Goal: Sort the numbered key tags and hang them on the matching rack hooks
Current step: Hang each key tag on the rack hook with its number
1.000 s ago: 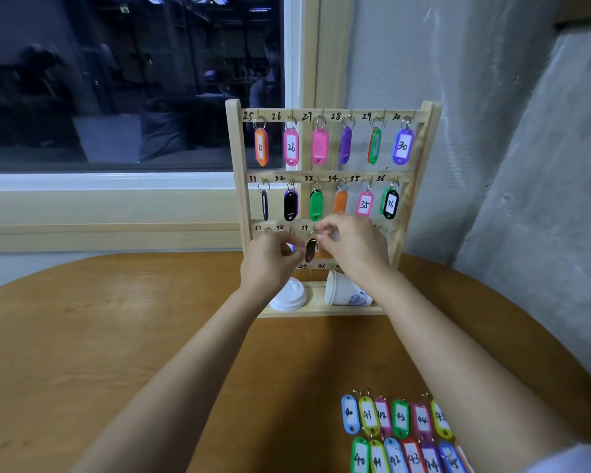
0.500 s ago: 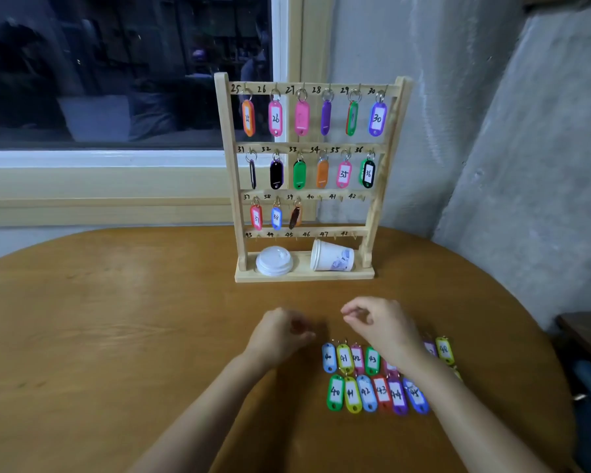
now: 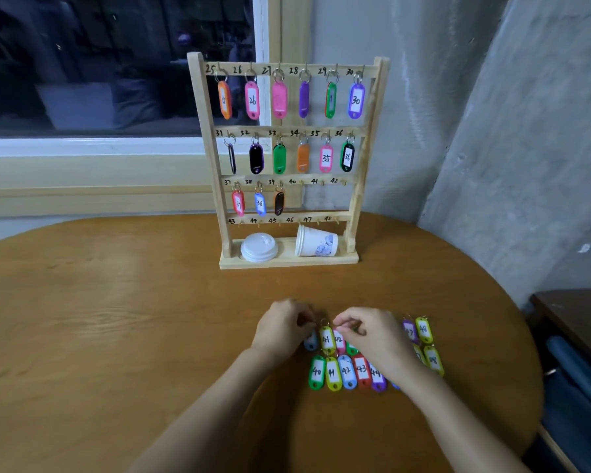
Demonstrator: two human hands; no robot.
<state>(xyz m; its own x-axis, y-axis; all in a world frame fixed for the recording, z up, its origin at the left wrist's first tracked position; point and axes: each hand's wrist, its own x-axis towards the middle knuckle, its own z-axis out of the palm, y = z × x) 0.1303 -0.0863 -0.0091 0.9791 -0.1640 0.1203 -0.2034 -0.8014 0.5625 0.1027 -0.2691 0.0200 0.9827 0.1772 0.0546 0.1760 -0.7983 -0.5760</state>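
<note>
A wooden rack (image 3: 287,262) stands at the table's far side, its hooks numbered 25 to 48. Tags hang on 25 through 39, the last a black tag (image 3: 279,203); the hooks from 40 on are bare. Several coloured tags lie in two rows near me, among them green 40 (image 3: 316,372), yellow 41 (image 3: 326,339) and yellow-green 48 (image 3: 423,329). My left hand (image 3: 284,326) covers most of a blue tag (image 3: 310,342) and pinches at its ring end. My right hand (image 3: 372,336) hovers with curled fingers over pink tag 42 (image 3: 338,340), hiding tags beneath it.
A white paper cup (image 3: 316,241) lies on its side on the rack's base beside a white lid (image 3: 259,247). The round wooden table (image 3: 116,319) meets a window sill at the back and a grey wall at right. Dark furniture (image 3: 577,319) stands off the table's right edge.
Both hands left the rack after the black tag went on hook 39. They dropped to the table and closed in on the upper row of loose tags.
</note>
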